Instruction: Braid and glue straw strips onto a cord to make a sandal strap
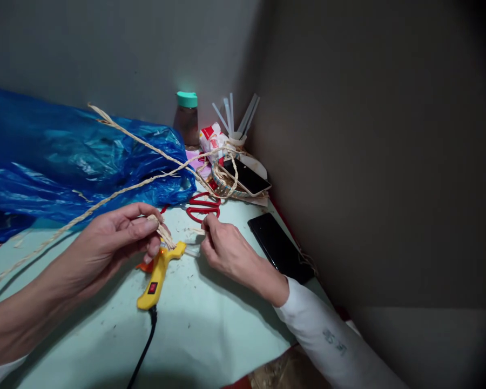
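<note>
Between thumb and fingertips, my left hand (132, 232) pinches a small bunched piece of pale straw braid (162, 229). Just below it lies a yellow glue gun (156, 278) with a red switch and a black cord, its clear glue stick poking out toward my right hand (221, 243). That hand is closed, and a short pale straw strand (197, 231) shows at its fingertips. Red-handled scissors (202, 210) lie just beyond it, blades hidden. A long twisted straw cord (105, 201) stretches over my left forearm's side and loops at the back.
A blue plastic bag (85, 156) fills the back left. Behind stand a teal-lidded bottle (186, 116) and a cup of glue sticks (237, 138). One phone (249, 177) rests on a round basket; another black phone (281, 246) lies at right, near the wall (368, 189).
</note>
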### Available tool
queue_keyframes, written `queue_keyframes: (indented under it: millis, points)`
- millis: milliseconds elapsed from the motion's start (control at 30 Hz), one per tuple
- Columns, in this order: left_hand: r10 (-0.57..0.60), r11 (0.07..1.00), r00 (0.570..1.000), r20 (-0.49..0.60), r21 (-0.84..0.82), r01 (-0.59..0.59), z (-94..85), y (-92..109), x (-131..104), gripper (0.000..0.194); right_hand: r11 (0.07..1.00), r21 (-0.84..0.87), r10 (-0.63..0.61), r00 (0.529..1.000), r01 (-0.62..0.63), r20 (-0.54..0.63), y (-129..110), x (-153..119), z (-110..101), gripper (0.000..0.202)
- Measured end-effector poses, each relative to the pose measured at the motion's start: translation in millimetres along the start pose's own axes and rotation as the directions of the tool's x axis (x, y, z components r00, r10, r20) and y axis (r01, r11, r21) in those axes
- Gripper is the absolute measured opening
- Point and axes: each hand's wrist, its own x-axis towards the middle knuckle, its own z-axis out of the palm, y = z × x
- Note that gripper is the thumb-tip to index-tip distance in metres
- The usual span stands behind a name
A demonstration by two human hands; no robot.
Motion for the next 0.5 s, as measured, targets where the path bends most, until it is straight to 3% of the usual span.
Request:
queue_keyframes:
  millis: [133, 267, 367, 500]
  points:
    - [-0.027, 1.000, 0.999, 0.018, -0.005, 0.027, 5.1, -1, -1, 0.025, 1.000, 0.006, -0.020, 0.999, 0.020, -0.024, -6, -4, -3, 0.016]
    - [-0.035, 0.999, 0.999, 0.024, -0.008, 0.035, 8.0, -1, 0, 0.028, 0.987, -0.150, -0.062, 0.998, 0.066, 0.032, -4, -3, -6, 0.024]
    - [-0.017, 1.000, 1.000, 0.018, 0.004, 0.017, 10.6, 2, 1, 0.027, 0.953, -0.303, 0.047, 0.997, -0.028, 0.054, 8, 1, -10, 0.020]
    - [0.014, 1.000, 1.000, 0.014, 0.010, -0.014, 15.0, 10, 3, 0.026, 0.904, -0.401, 0.158, 0.987, -0.150, -0.013, 30, 5, -22, 0.022]
